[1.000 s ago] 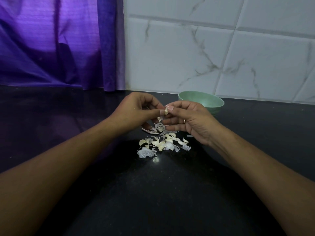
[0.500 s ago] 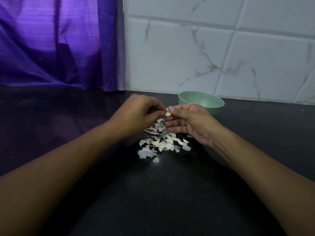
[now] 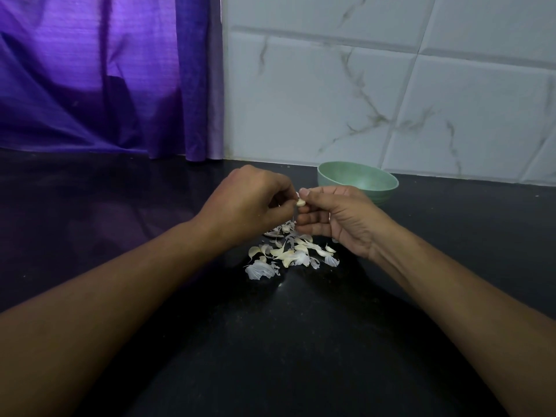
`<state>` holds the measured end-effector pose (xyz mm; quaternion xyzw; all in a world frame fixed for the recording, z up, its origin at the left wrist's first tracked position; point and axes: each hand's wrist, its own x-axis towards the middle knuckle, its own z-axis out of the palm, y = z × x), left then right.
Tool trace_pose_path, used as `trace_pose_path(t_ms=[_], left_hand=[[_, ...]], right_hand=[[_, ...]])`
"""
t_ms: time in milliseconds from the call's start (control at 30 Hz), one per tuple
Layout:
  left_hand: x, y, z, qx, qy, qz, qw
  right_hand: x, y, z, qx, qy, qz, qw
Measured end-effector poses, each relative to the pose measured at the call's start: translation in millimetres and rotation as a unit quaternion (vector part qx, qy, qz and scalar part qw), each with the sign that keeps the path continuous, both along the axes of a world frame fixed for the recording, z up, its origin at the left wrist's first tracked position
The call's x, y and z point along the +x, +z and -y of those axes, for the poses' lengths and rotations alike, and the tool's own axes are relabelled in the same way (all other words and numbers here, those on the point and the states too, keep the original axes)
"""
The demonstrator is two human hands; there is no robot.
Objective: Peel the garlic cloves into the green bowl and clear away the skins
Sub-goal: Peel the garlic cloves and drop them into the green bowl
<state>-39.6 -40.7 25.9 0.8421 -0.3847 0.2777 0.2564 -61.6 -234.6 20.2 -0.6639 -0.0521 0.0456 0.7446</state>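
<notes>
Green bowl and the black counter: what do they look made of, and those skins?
Green bowl: probably plastic or melamine; matte, no glare, thin even rim.
Counter: likely polished stone; black, glossy, faintly reflecting the purple curtain.
Skins: thin, papery, whitish curled flakes.

Head view, forward-down, close over black counter.

- a purple curtain hangs at the far left. it has soft folds, and light shines through the top part.
- a white tile wall stands at the far right, just beside the curtain. the tiles have thin grey wiggly lines.
- a shiny black counter fills the near part and reaches back to the curtain and the wall.
</notes>
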Motion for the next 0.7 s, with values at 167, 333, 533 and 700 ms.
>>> trace_pose_path(t_ms=[167, 333, 533, 700], left_hand=[[2.3, -2.1, 0.0, -0.042, 0.000, -0.025, 0.999], [2.7, -3.4, 0.2, -0.085, -0.003, -0.064, 0.994], [5.6, -2.6, -1.5, -0.081, 0.012, -0.052, 0.995], [6.0, -3.1, -1.2, -0.074, 0.050, -0.038, 0.995]], right_hand=[[0.3, 0.8, 0.0, 0.023, 0.007, 0.004, 1.000], [0.3, 3.4, 0.4, 0.037, 0.025, 0.007, 0.999], [-0.6, 5.8, 2.9, 0.031, 0.047, -0.012, 0.998], [-0.8, 10.0, 6.3, 0.009, 0.082, -0.021, 0.996]])
